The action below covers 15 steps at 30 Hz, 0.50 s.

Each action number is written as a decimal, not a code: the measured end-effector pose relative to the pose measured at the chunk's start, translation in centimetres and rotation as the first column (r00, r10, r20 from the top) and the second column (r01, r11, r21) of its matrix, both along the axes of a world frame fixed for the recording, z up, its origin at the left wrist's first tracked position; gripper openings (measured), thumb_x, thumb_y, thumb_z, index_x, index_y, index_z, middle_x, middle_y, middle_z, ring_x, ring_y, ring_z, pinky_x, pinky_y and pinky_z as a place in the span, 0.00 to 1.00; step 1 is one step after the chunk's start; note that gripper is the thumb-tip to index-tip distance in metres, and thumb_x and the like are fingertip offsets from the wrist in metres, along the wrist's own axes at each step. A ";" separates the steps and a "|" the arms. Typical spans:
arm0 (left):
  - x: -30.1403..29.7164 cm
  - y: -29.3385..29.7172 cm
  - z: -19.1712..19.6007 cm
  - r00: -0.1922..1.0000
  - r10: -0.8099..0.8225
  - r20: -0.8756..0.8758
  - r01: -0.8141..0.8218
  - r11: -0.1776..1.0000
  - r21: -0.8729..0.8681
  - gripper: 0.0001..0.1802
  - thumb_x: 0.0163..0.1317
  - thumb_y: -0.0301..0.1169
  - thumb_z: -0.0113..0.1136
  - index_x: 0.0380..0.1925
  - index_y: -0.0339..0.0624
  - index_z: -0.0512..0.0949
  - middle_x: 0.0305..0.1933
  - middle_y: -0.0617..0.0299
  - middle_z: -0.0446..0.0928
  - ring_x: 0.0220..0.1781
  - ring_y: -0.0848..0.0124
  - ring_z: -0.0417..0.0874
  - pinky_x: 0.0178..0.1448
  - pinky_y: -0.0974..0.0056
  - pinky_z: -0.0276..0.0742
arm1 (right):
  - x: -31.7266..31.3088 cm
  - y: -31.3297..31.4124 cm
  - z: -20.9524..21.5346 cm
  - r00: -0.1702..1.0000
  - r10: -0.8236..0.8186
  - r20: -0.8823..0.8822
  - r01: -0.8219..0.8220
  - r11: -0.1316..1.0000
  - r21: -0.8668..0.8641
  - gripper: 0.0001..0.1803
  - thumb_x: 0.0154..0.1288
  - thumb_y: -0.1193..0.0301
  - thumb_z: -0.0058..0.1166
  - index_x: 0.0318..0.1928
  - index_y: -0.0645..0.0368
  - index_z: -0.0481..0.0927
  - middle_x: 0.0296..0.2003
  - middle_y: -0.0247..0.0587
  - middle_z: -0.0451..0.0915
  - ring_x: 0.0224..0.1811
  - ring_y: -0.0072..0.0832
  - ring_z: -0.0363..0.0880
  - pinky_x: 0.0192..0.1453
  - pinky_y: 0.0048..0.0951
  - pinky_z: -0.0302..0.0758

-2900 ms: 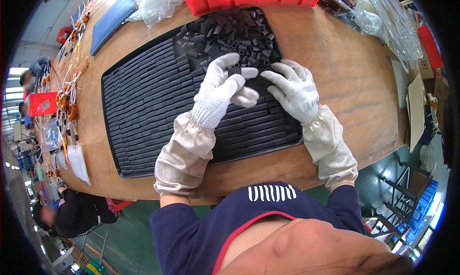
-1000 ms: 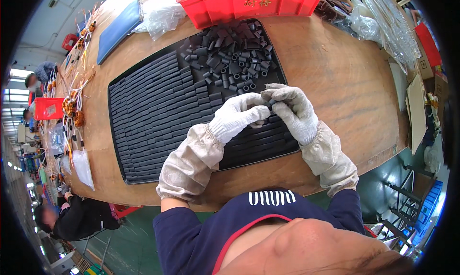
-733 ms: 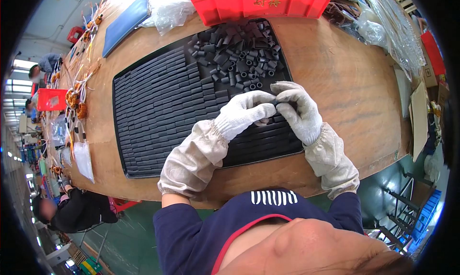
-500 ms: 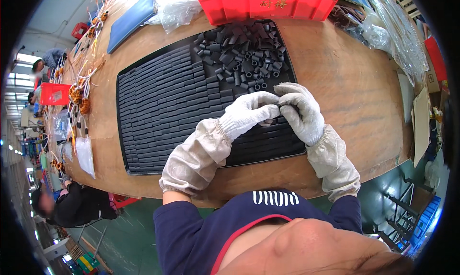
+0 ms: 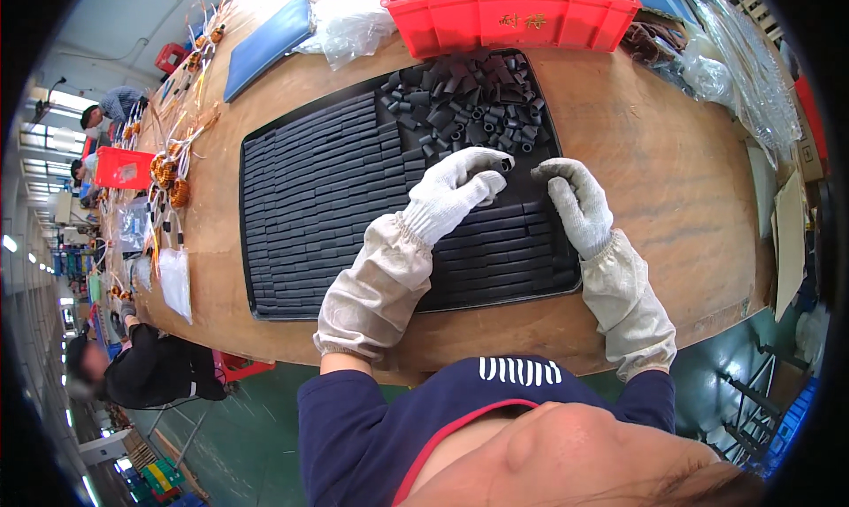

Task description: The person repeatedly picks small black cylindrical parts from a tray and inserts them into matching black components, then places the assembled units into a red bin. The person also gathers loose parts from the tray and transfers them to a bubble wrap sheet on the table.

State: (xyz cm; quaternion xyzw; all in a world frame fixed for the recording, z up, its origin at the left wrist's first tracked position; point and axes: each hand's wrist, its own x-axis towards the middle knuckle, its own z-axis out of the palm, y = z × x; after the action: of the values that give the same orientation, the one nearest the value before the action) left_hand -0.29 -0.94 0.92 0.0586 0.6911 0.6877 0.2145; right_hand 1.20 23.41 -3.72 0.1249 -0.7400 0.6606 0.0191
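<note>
Left hand (image 5: pixel 449 191): my fingers pinch a small black tube (image 5: pixel 507 165) above the tray (image 5: pixel 525 185).
Right hand (image 5: pixel 580 208): my fingers stand slightly parted near it.
Loose tubes (image 5: pixel 482 99): heaped toward the tray's far right.
Tube rows (image 5: pixel 318 211): packed left and near.

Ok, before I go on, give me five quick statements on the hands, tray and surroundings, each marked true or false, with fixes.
1. The gloved left hand holds a black tube. True.
2. The two hands touch each other. False: a gap separates the left hand from the right hand.
3. Loose black pieces lie heaped in the far right part of the tray. True.
4. A flat green item lies right of the tray. False: the flat blue item lies beyond its left part.
5. The red bin is beyond the tray's far edge. True.
</note>
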 end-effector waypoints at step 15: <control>-8.7 -12.0 -3.4 0.630 -0.143 -0.763 -0.733 0.214 -0.646 0.19 0.53 0.40 0.77 0.47 0.62 0.90 0.59 0.53 0.80 0.63 0.51 0.77 0.67 0.51 0.75 | -0.3 -0.4 -0.3 0.997 -0.022 -0.077 0.021 1.000 -0.011 0.09 0.74 0.77 0.56 0.50 0.65 0.84 0.44 0.43 0.87 0.46 0.27 0.85 0.54 0.29 0.81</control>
State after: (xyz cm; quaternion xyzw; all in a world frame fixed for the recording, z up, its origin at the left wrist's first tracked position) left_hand -9.01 -12.93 -2.44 0.0206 0.9704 0.0884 -0.2240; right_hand 0.88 22.99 -3.98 0.1420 -0.7365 0.6590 0.0554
